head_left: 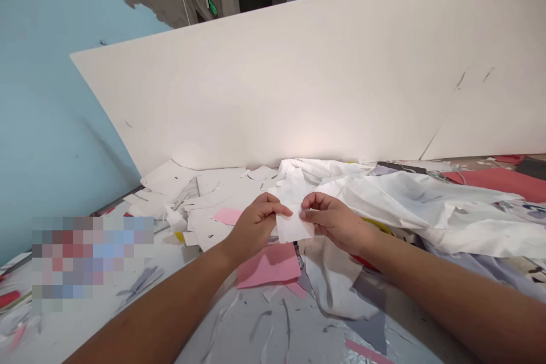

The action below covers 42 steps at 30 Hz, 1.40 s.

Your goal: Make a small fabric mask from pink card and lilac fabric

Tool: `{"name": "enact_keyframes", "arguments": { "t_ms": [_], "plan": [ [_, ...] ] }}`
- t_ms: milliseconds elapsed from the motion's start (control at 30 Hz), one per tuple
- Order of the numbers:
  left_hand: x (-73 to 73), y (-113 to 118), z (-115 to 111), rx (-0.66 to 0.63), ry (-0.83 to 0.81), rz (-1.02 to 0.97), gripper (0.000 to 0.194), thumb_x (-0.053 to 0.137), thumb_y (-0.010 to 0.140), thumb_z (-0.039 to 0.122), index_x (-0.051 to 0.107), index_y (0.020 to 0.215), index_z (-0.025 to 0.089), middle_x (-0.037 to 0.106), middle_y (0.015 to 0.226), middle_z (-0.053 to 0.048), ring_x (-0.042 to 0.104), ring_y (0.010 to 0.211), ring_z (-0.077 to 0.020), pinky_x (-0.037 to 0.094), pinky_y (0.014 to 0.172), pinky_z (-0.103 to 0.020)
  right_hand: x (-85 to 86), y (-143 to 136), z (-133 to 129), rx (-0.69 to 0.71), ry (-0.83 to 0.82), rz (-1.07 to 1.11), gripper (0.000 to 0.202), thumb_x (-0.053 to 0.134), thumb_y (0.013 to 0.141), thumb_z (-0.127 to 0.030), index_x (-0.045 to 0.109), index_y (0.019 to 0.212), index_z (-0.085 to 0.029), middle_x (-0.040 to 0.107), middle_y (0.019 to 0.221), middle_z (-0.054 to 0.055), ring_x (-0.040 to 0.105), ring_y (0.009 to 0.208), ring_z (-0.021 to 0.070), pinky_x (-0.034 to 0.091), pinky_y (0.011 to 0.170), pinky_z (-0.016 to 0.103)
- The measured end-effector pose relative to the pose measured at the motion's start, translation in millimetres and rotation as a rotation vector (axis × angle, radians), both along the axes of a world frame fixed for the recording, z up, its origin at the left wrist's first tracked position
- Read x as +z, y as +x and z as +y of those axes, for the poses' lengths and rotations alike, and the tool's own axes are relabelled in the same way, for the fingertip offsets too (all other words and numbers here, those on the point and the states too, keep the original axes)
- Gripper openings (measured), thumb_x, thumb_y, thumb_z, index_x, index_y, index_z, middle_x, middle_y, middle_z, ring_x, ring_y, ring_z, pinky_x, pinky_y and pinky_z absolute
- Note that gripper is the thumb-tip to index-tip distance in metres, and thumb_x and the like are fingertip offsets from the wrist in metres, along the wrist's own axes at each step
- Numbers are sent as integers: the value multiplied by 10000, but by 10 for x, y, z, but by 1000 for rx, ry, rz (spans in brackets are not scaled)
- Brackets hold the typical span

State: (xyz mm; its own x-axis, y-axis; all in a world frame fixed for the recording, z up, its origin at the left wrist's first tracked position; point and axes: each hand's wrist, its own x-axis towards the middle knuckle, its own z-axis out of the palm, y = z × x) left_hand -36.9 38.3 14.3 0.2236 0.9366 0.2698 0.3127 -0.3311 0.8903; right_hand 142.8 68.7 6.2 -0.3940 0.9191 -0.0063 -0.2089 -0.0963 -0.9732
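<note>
A small white piece [294,226], paper or cloth, is held up in front of me between both hands. My left hand [256,220] pinches its left upper edge, with the index finger lying across its front. My right hand [333,219] has its thumb and index finger closed at the piece's upper right side. Just below it lies a pink sheet [269,266]. White crumpled fabric [384,196] spreads behind and to the right of my hands.
White paper scraps [170,177] pile up at the back left. A tall white panel [298,85] stands behind the table [230,335]. Red material [503,183] lies at the far right, a pink strip [367,352] near the front edge. A blurred patch covers the left.
</note>
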Motion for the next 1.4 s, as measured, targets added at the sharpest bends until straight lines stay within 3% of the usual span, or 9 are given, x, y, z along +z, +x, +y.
{"name": "enact_keyframes", "arguments": {
  "t_ms": [167, 300, 433, 567, 667, 800, 1067, 1267, 1400],
  "plan": [
    [-9, 17, -33, -55, -67, -204, 160, 432, 713, 128, 521, 796, 232, 431, 843, 18, 414, 625, -72, 375, 568, -203, -66, 14, -1, -2, 148, -96, 175, 630, 647, -222, 481, 737, -216, 459, 569, -72, 401, 486, 68, 309, 486, 214],
    [-45, 69, -61, -40, -259, -316, 392, 574, 692, 260, 364, 1020, 301, 458, 951, 10, 497, 637, -79, 421, 574, -238, -42, 2, -45, -44, 251, -199, 161, 607, 676, -243, 470, 758, -221, 434, 566, -75, 396, 502, 75, 288, 478, 209],
    [-114, 99, -35, 9, -331, -246, 281, 624, 649, 274, 474, 879, 213, 504, 708, 27, 473, 534, -74, 383, 497, -207, -6, -35, -79, -78, 310, -183, 184, 616, 668, -236, 490, 801, -225, 378, 581, -83, 378, 506, 66, 295, 468, 200],
    [-148, 103, -4, 59, -283, -285, 211, 620, 646, 265, 491, 792, 184, 469, 572, 52, 412, 482, -60, 336, 454, -182, 26, -58, -98, -39, 205, -110, 286, 642, 649, -251, 491, 891, -225, 468, 725, -47, 481, 627, 88, 391, 533, 211],
    [-123, 107, -13, 81, -249, -285, 192, 619, 641, 261, 481, 743, 175, 453, 565, 55, 406, 488, -57, 351, 460, -179, 46, -59, -111, 89, 110, -169, 197, 637, 651, -285, 507, 761, -188, 522, 723, -17, 536, 624, 108, 433, 561, 242],
    [-69, 92, -21, 17, -306, -272, 184, 576, 679, 283, 417, 691, 191, 417, 571, 65, 426, 493, -58, 412, 486, -199, 47, -51, -106, 87, 86, -170, 200, 626, 660, -314, 474, 674, -184, 537, 575, -29, 531, 504, 98, 414, 504, 233],
    [-79, 20, 43, -113, -372, -340, 145, 546, 714, 275, 419, 766, 228, 460, 684, 37, 470, 558, -84, 459, 512, -245, -23, -20, -10, 95, -60, 68, 158, 557, 688, -231, 472, 819, -211, 624, 566, 7, 540, 478, 108, 392, 481, 219],
    [-137, 12, 74, -93, -413, -495, 91, 552, 684, 193, 485, 738, 219, 447, 631, 37, 458, 574, -73, 412, 555, -196, -57, -4, 9, 187, -115, 200, 101, 529, 665, -161, 470, 730, -211, 633, 633, 4, 531, 501, 92, 390, 519, 218],
    [-140, -15, 85, -66, -399, -442, 62, 524, 663, 164, 533, 710, 205, 458, 640, 23, 457, 582, -80, 404, 575, -208, -46, 12, 11, 225, -131, 228, 57, 478, 668, -164, 456, 692, -210, 618, 620, 1, 537, 506, 100, 385, 536, 228]
  ]
}}
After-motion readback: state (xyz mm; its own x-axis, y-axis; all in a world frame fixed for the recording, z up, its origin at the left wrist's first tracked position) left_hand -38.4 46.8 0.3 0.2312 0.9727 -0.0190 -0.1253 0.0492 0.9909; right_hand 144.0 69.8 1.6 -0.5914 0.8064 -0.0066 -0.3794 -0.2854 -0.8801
